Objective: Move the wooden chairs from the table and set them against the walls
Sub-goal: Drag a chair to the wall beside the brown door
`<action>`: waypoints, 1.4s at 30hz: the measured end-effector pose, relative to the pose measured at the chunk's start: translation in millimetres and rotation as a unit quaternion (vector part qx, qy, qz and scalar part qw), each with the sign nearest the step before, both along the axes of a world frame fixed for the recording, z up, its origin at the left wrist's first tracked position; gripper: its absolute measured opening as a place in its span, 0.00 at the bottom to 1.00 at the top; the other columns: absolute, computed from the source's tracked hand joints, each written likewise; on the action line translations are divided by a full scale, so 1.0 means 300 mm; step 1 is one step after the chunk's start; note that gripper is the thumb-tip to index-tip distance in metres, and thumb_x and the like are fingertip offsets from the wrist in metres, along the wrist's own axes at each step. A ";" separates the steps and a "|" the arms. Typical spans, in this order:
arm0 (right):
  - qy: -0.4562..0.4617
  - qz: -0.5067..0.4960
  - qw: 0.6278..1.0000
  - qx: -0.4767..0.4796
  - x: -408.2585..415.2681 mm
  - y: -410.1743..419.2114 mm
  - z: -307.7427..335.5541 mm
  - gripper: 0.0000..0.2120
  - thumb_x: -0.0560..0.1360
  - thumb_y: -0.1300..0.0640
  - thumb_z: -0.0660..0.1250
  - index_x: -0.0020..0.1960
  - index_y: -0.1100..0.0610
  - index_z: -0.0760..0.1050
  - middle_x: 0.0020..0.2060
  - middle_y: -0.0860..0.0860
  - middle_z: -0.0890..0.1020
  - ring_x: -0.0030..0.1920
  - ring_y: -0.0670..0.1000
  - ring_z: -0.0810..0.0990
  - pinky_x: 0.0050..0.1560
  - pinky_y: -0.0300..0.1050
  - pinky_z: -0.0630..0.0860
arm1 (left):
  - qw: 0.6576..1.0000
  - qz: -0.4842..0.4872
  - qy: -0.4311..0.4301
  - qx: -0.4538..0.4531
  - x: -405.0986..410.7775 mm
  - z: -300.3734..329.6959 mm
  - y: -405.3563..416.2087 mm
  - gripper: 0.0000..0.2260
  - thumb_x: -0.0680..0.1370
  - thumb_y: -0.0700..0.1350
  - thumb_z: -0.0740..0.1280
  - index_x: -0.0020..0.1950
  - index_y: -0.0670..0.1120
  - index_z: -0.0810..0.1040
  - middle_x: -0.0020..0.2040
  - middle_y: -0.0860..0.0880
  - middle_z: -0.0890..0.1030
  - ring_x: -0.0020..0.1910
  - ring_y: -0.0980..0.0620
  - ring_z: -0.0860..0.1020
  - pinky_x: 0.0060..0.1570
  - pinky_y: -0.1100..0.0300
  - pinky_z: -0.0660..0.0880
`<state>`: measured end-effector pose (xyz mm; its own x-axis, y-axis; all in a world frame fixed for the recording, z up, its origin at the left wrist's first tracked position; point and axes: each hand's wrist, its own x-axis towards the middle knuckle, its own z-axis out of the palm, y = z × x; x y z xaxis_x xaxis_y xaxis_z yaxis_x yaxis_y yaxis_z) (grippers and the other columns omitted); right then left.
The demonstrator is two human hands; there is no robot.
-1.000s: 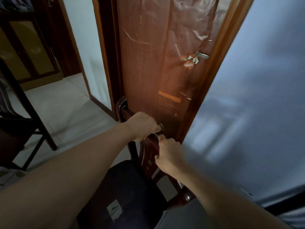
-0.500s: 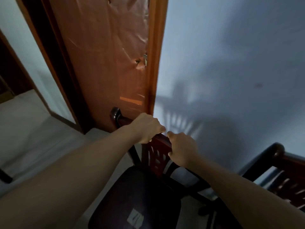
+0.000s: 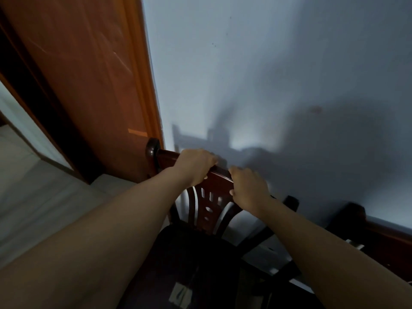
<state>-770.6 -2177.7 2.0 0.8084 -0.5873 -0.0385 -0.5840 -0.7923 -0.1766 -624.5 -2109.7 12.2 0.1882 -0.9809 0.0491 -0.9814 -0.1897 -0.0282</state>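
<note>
A dark wooden chair [image 3: 210, 201] with a carved slatted back and a black seat stands in front of me, its back close to the pale wall [image 3: 267, 74]. My left hand [image 3: 196, 166] is closed over the left part of the chair's top rail. My right hand [image 3: 249, 188] grips the same rail further right. A second wooden chair [image 3: 379, 237] shows at the lower right, also near the wall, partly hidden by my right forearm.
A brown wooden door [image 3: 89, 74] stands just left of the chair, its edge near the chair's left post. A dark doorway and tiled floor [image 3: 33, 186] lie at the far left. A white label [image 3: 180, 295] is on the black seat.
The view has swung right, from the door to the wall. The chair has moved right with both hands still on its rail, and the second chair has come into sight at the right.
</note>
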 end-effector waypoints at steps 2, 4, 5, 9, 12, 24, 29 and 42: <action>-0.009 -0.016 1.000 0.010 0.011 -0.034 -0.030 0.14 0.72 0.61 0.69 0.56 0.58 0.68 0.52 0.57 0.79 0.50 0.60 0.80 0.45 0.49 0.74 | 1.000 0.023 0.014 -0.007 0.013 -0.026 -0.040 0.13 0.74 0.43 0.68 0.57 0.48 0.74 0.53 0.49 0.79 0.54 0.46 0.76 0.42 0.55 0.67; -0.022 -0.031 0.999 0.016 0.016 -0.064 -0.054 0.14 0.74 0.62 0.66 0.58 0.58 0.68 0.54 0.57 0.78 0.52 0.60 0.79 0.49 0.51 0.74 | 0.998 0.048 0.028 -0.010 0.032 -0.043 -0.073 0.12 0.74 0.47 0.68 0.57 0.49 0.73 0.54 0.48 0.79 0.54 0.46 0.76 0.44 0.55 0.67; -0.029 -0.040 0.999 0.020 0.017 -0.078 -0.065 0.15 0.75 0.63 0.65 0.60 0.58 0.68 0.56 0.56 0.77 0.54 0.59 0.78 0.51 0.52 0.74 | 0.997 0.060 0.040 -0.012 0.041 -0.052 -0.087 0.12 0.74 0.48 0.68 0.57 0.49 0.73 0.54 0.48 0.79 0.55 0.46 0.76 0.46 0.55 0.67; -0.031 -0.078 0.996 0.029 0.010 -0.127 -0.102 0.17 0.77 0.63 0.61 0.66 0.58 0.65 0.60 0.57 0.75 0.58 0.59 0.75 0.58 0.56 0.72 | 0.994 0.087 0.065 -0.023 0.054 -0.093 -0.131 0.13 0.75 0.49 0.67 0.58 0.48 0.73 0.57 0.47 0.78 0.58 0.46 0.74 0.56 0.52 0.67; -0.021 -0.093 0.995 0.027 0.016 -0.146 -0.121 0.15 0.78 0.62 0.59 0.64 0.59 0.66 0.60 0.57 0.76 0.59 0.59 0.75 0.58 0.58 0.73 | 0.992 0.096 0.072 -0.027 0.051 -0.111 -0.149 0.13 0.75 0.48 0.67 0.59 0.48 0.73 0.59 0.46 0.77 0.59 0.44 0.74 0.55 0.52 0.68; -0.039 -0.132 0.989 0.053 -0.010 -0.161 -0.172 0.20 0.79 0.60 0.60 0.69 0.60 0.62 0.59 0.57 0.78 0.59 0.57 0.77 0.58 0.55 0.75 | 0.993 0.085 0.069 -0.031 0.020 -0.166 -0.176 0.14 0.77 0.45 0.64 0.62 0.47 0.72 0.61 0.48 0.75 0.60 0.46 0.72 0.53 0.52 0.71; 0.032 -0.107 0.993 0.050 -0.024 -0.125 -0.168 0.35 0.74 0.53 0.66 0.74 0.55 0.50 0.68 0.60 0.65 0.68 0.61 0.64 0.68 0.59 0.62 | 0.993 0.076 0.067 0.059 0.011 -0.189 -0.113 0.35 0.74 0.48 0.68 0.75 0.50 0.51 0.76 0.47 0.56 0.75 0.46 0.53 0.66 0.45 0.63; 0.065 -0.013 0.994 0.084 -0.013 0.082 -0.059 0.38 0.73 0.46 0.67 0.75 0.49 0.49 0.76 0.60 0.44 0.75 0.63 0.41 0.73 0.60 0.47 | 0.969 0.149 0.129 0.147 -0.037 -0.053 0.162 0.40 0.74 0.51 0.68 0.76 0.54 0.43 0.78 0.48 0.45 0.76 0.46 0.46 0.69 0.42 0.57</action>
